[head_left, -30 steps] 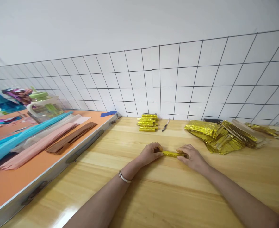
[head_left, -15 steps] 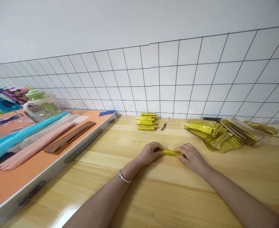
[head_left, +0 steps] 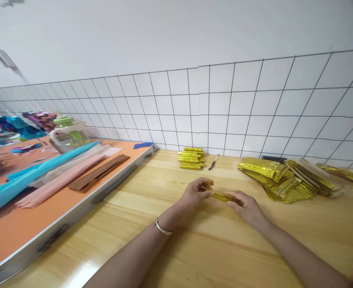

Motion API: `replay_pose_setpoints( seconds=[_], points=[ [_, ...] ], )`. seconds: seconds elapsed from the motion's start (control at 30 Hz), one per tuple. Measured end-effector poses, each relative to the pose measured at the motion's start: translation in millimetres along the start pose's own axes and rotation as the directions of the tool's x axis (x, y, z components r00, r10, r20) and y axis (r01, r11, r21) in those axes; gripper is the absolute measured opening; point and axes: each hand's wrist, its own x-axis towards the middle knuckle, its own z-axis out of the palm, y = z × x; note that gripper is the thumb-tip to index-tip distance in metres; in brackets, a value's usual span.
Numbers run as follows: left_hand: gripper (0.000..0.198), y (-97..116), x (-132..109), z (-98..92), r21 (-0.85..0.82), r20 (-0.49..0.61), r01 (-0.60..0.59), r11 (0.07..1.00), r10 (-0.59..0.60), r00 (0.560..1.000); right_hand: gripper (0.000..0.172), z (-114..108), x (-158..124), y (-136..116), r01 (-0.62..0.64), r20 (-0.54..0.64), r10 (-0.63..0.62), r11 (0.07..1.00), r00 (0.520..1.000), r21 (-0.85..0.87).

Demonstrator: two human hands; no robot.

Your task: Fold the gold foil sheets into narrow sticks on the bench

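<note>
Both my hands meet over the wooden table (head_left: pixel 212 248) on one folded gold foil strip (head_left: pixel 220 197). My left hand (head_left: pixel 196 193), with a silver bangle at the wrist, pinches the strip's left end, fingers curled. My right hand (head_left: pixel 246 207) grips the right end and covers part of it. The strip is slightly off the table, tilted down to the right. A neat stack of folded gold strips (head_left: pixel 191 158) lies beyond my hands near the wall. A loose heap of gold foil sheets (head_left: pixel 287 178) lies to the right.
A black pen (head_left: pixel 213 162) lies beside the stack. On the left an orange board (head_left: pixel 20 228) carries pink, brown and blue paper strips (head_left: pixel 59 180) and a clear jug with a green lid (head_left: pixel 68 134). A wire grid (head_left: pixel 224 108) lines the white wall.
The gold strip lay flat on the table between my hands; now both hands have raised it slightly and my left fingers have loosened into a pinch. The view shifted a little.
</note>
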Motion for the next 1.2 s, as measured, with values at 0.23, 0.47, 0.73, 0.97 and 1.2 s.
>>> replay_pose_setpoints(
  seconds=[0.23, 0.47, 0.73, 0.97, 1.2],
  points=[
    [0.034, 28.8, -16.4, 32.3, -0.304, -0.030, -0.050, 0.952, 0.042, 0.999, 0.023, 12.4, -7.1, -22.8, -0.054, 0.077, 0.042, 0.985, 0.996, 0.163],
    [0.036, 20.9, -25.2, 42.0, -0.267, 0.057, -0.010, 0.964, 0.026, 0.998, 0.019, 18.1, -9.3, -26.9, -0.033, 0.121, 0.017, 0.990, 0.992, 0.137],
    [0.023, 42.2, -34.6, 55.5, -0.209, 0.086, -0.006, 0.978, 0.024, 0.996, 0.021, 20.5, -9.8, -27.4, 0.059, 0.110, -0.067, 0.995, 0.992, 0.078],
    [0.016, 49.4, -38.9, 61.0, -0.114, 0.127, -0.022, 0.993, 0.036, 0.991, 0.016, 22.0, -11.7, -23.3, 0.063, 0.085, -0.064, 0.998, 0.994, 0.011],
    [0.015, 44.8, -25.2, 34.8, 0.231, 0.049, -0.215, 0.949, 0.210, 0.977, 0.038, 17.5, -7.1, -20.8, 0.120, 0.091, -0.107, 0.980, 0.990, -0.157]
  ],
)
